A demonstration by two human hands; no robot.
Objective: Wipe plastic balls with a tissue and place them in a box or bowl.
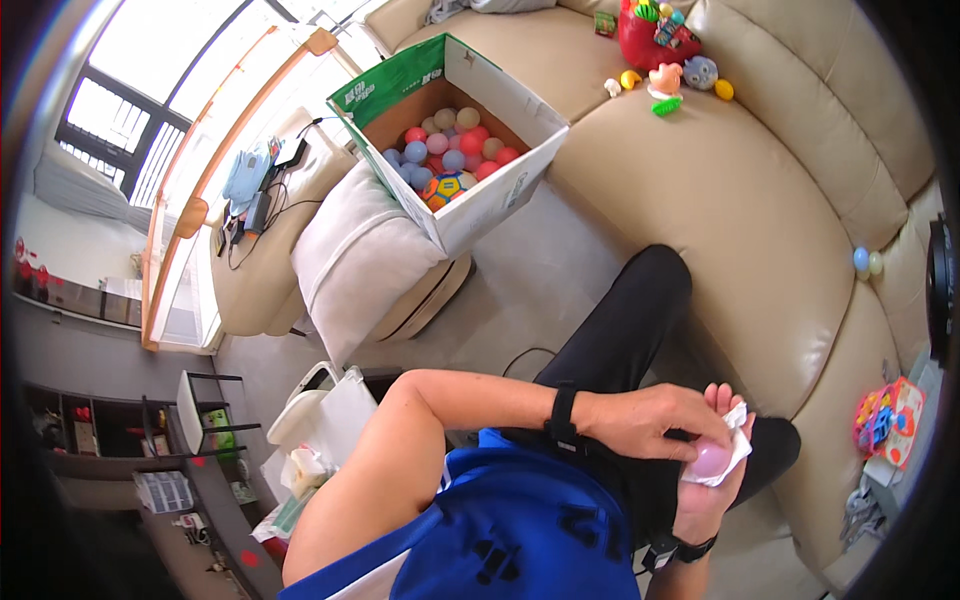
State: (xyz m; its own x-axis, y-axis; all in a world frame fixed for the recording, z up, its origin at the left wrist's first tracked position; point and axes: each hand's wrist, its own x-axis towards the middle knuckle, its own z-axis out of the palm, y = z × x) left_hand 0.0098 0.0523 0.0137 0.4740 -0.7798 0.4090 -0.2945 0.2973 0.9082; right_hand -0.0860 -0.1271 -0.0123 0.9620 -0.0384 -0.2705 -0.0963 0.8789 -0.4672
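Observation:
A pinkish-purple plastic ball [711, 459] rests in a white tissue [740, 450] over my lap. My right hand [705, 503] lies palm up under the tissue and cradles both, its fingertips showing beyond the tissue. From above, my left hand [660, 422] has its fingers bent onto the ball's upper side and the tissue's edge. A dark band circles each wrist. Up ahead, a green and white cardboard box [505, 185] holds several balls in pink, red, blue and beige, plus a patterned ball [448, 188].
A beige curved sofa [700, 200] wraps the right side. On it lie a red bag [645, 40] of toys, loose toys, two small balls [867, 262] and a colourful toy [880, 420]. A grey cushion [360, 255] leans by the box. A white chair [330, 420] stands left.

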